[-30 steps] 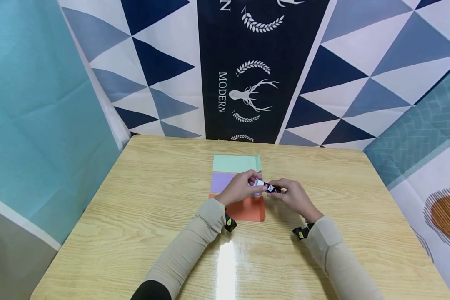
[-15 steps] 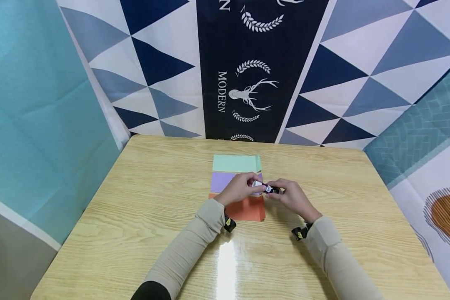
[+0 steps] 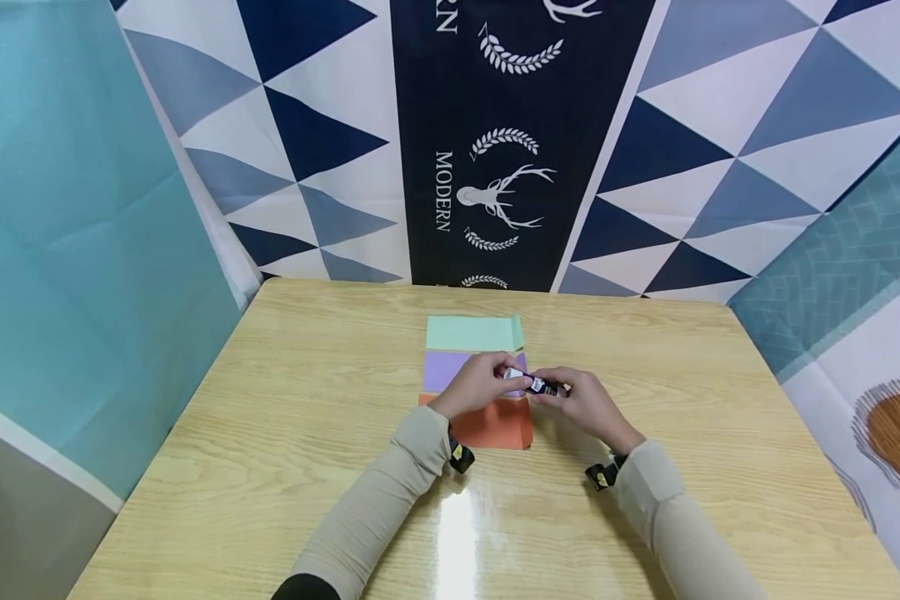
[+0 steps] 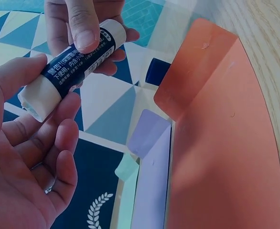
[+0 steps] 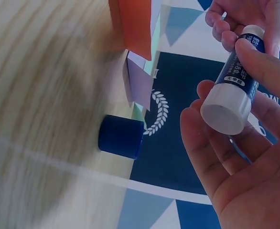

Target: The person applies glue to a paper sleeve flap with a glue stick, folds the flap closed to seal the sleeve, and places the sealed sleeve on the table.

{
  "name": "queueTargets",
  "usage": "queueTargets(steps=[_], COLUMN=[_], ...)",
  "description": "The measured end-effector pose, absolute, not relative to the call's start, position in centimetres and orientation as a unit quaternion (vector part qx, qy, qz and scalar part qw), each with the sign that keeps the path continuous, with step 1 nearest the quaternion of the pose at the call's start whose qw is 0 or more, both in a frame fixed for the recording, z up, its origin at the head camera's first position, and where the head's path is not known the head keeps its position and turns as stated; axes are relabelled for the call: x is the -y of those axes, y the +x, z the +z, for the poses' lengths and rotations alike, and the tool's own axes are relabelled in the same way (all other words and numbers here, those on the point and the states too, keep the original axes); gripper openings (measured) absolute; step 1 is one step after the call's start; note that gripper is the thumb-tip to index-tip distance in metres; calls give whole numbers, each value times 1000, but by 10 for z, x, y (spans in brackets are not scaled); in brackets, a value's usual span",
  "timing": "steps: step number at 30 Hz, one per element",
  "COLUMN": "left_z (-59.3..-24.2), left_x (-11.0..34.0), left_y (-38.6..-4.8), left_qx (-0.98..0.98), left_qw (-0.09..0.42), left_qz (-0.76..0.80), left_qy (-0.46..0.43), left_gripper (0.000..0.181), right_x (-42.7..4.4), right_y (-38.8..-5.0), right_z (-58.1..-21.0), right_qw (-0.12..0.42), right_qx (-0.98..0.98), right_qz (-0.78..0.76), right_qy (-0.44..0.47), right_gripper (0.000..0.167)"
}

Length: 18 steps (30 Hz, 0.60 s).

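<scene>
Both hands hold one glue stick (image 3: 537,385), dark blue with white ends, above the right side of the coloured papers. My left hand (image 3: 480,385) pinches its exposed white end between thumb and fingers. Around the labelled barrel, my right hand (image 3: 587,404) grips with thumb and fingertips. In the left wrist view, whitish glue shows at the near tip of the stick (image 4: 73,69). A dark blue cap (image 5: 122,136) lies on the table in the right wrist view, beside the papers' folded tabs. The head view does not show the cap clearly.
Three paper pieces lie in a column: mint green (image 3: 468,333) farthest, purple (image 3: 441,372) in the middle, orange (image 3: 495,425) nearest. Each has a folded tab on its right side. The wooden table (image 3: 285,417) meets a patterned cloth backdrop (image 3: 330,150) behind.
The glue stick has shifted very slightly left, still between both hands. The head view has tilted a little, so the whole scene sits slightly lower. The papers stay put.
</scene>
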<state>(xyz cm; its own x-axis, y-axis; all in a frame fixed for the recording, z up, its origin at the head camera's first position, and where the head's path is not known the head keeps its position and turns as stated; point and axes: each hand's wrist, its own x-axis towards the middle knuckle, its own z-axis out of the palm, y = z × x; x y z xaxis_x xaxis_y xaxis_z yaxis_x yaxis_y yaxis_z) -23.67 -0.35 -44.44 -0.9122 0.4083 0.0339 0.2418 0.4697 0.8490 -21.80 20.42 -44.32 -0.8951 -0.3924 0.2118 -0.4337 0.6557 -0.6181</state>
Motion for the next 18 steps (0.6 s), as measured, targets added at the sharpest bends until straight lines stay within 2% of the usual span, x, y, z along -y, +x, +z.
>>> queueTargets(steps=[18], left_z=[-442], left_x=[11], left_y=[-239], left_qx=[-848], left_qw=[71], left_qz=[495], left_qy=[175], left_gripper=[25], right_x=[-210], right_y=[-218], right_z=[-447], right_qw=[10], right_qx=[912], right_qz=[359], right_qy=[198], right_gripper=[37])
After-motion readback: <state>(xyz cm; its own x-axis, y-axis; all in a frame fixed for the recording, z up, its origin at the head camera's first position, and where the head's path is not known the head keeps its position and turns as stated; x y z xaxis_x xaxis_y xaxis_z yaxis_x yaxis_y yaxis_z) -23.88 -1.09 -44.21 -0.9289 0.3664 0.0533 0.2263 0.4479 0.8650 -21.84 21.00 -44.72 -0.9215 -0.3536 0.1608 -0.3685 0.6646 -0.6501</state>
